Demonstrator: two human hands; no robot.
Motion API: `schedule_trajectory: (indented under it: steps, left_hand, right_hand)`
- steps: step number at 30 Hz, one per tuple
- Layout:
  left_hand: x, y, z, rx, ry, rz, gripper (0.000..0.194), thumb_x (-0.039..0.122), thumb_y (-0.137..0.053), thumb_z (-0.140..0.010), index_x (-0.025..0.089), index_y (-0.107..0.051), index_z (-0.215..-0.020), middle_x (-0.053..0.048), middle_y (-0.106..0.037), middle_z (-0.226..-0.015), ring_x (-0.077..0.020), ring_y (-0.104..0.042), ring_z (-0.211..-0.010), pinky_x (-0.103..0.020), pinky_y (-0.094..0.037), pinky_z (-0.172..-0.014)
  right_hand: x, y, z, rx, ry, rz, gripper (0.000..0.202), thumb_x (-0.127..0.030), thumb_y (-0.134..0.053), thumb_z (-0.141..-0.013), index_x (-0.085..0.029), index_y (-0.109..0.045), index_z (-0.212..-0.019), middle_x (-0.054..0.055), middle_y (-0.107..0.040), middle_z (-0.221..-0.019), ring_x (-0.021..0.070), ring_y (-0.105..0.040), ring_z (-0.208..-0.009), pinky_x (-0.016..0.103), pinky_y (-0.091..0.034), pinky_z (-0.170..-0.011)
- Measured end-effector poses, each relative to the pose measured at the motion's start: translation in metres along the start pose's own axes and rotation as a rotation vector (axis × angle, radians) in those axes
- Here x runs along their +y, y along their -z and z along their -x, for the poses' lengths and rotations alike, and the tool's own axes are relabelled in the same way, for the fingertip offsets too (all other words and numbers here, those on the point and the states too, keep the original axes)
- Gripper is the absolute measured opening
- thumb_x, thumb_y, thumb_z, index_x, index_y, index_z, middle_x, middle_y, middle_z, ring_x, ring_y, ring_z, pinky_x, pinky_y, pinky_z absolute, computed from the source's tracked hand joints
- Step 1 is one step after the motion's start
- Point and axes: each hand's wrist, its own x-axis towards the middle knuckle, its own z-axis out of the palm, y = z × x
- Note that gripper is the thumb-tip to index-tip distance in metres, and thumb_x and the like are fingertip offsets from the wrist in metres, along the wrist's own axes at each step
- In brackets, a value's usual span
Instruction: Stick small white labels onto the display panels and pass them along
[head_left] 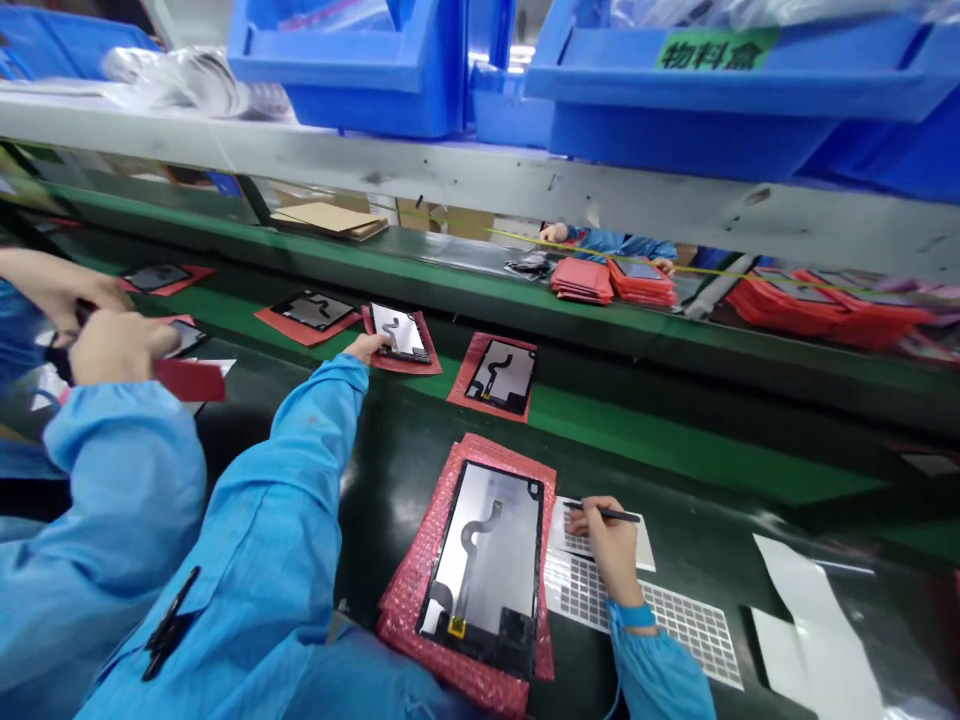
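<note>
My left hand (366, 347) stretches far forward, its fingers closed at the near left edge of a display panel (409, 334) with a curved flex cable, lying on a red bubble bag (429, 362). My right hand (613, 548) pinches slim black tweezers (611, 514) over a small white sheet of grey square stickers (645, 550). A larger sticker sheet (694, 625) lies partly beneath that wrist. Between my arms, a bigger-looking display panel (495, 540) rests face-down or back-up, I cannot tell which, on stacked red bubble bags (405, 590).
More panels on red bags lie along the green belt (600, 435), including one panel (506, 375) nearby. A co-worker's hands (112, 335) are at the left. Blue bins (675, 90) sit on the overhead shelf (480, 175). White backing paper (821, 625) lies at right.
</note>
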Motion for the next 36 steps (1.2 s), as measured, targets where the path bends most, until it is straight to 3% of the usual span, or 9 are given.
schedule_trajectory:
  steps: [7,10,13,16,19,24,30,33,36]
  left_hand:
    - [0.012,0.003,0.060,-0.187,-0.068,0.128,0.031,0.028,-0.071,-0.098,0.014,-0.065,-0.125,-0.009,-0.069,-0.119,-0.0199,-0.070,-0.100,-0.037,-0.062,-0.087]
    - [-0.007,0.011,0.127,-0.319,-0.104,0.169,0.041,0.011,-0.077,-0.080,0.017,-0.068,-0.120,-0.005,-0.074,-0.117,-0.0184,-0.073,-0.098,-0.030,-0.062,-0.090]
    - [-0.036,0.020,0.213,-0.513,-0.080,0.250,0.053,0.015,-0.080,-0.072,0.020,-0.069,-0.124,-0.005,-0.074,-0.127,-0.0239,-0.074,-0.108,-0.031,-0.063,-0.094]
    - [-0.068,0.028,0.288,-0.678,0.145,0.289,0.060,0.024,-0.082,-0.075,0.026,-0.066,-0.133,-0.004,-0.072,-0.134,-0.0275,-0.075,-0.112,-0.035,-0.066,-0.090]
    - [-0.102,0.033,0.333,-0.670,0.270,0.277,0.070,0.025,-0.084,-0.078,0.033,-0.059,-0.143,-0.002,-0.070,-0.138,-0.0270,-0.074,-0.116,-0.035,-0.066,-0.090]
    - [-0.139,0.034,0.355,-0.590,0.310,0.229,0.085,0.026,-0.085,-0.080,0.031,-0.045,-0.155,-0.007,-0.066,-0.144,-0.0262,-0.072,-0.119,-0.036,-0.065,-0.093]
    - [-0.146,0.042,0.348,-0.577,0.199,0.131,0.085,0.029,-0.087,-0.081,0.033,-0.046,-0.155,-0.006,-0.067,-0.142,-0.0220,-0.072,-0.119,-0.033,-0.061,-0.101]
    - [-0.144,0.049,0.342,-0.597,0.137,-0.006,0.070,0.040,-0.081,-0.089,0.030,-0.050,-0.151,-0.005,-0.075,-0.121,-0.0188,-0.076,-0.096,-0.032,-0.064,-0.088]
    - [-0.144,0.055,0.329,-0.515,-0.068,-0.247,0.050,0.047,-0.074,-0.094,0.023,-0.064,-0.137,-0.001,-0.072,-0.089,-0.0143,-0.069,-0.073,-0.026,-0.058,-0.069]
  right_hand:
    - [0.004,-0.003,0.000,-0.011,-0.010,-0.009,0.033,-0.041,-0.085,-0.070,-0.018,-0.062,-0.079,0.005,-0.072,-0.057,0.0169,-0.066,-0.041,0.025,-0.055,-0.042]
    - [0.008,-0.005,0.000,-0.005,-0.034,-0.022,0.033,-0.039,-0.084,-0.071,-0.018,-0.060,-0.079,0.003,-0.071,-0.056,0.0170,-0.067,-0.041,0.025,-0.055,-0.042]
    - [0.012,-0.007,-0.001,0.011,-0.053,-0.044,0.030,-0.036,-0.082,-0.074,-0.018,-0.060,-0.083,0.002,-0.071,-0.056,0.0163,-0.067,-0.041,0.022,-0.052,-0.041]
    - [0.016,-0.008,-0.001,0.028,-0.072,-0.066,0.028,-0.034,-0.081,-0.073,-0.019,-0.061,-0.083,0.001,-0.070,-0.055,0.0176,-0.068,-0.042,0.023,-0.053,-0.041]
    - [0.017,-0.007,-0.002,0.054,-0.065,-0.078,0.023,-0.033,-0.078,-0.077,-0.020,-0.061,-0.083,-0.001,-0.069,-0.054,0.0169,-0.067,-0.041,0.024,-0.054,-0.042]
    - [0.012,-0.002,-0.004,0.036,-0.044,-0.089,0.017,-0.028,-0.077,-0.082,-0.024,-0.060,-0.084,-0.002,-0.070,-0.059,0.0165,-0.070,-0.045,0.025,-0.057,-0.043]
    - [-0.005,0.018,0.011,-0.067,-0.067,0.027,0.018,-0.026,-0.080,-0.082,-0.023,-0.062,-0.081,0.000,-0.071,-0.061,0.0184,-0.072,-0.049,0.027,-0.059,-0.045]
    - [-0.006,0.032,0.032,-0.125,-0.081,0.068,0.018,-0.024,-0.081,-0.081,-0.023,-0.063,-0.081,0.002,-0.073,-0.063,0.0193,-0.075,-0.053,0.027,-0.060,-0.047]
    - [0.002,0.042,0.056,-0.210,-0.117,0.119,0.017,-0.022,-0.082,-0.079,-0.022,-0.065,-0.080,0.001,-0.073,-0.063,0.0199,-0.076,-0.056,0.027,-0.061,-0.049]
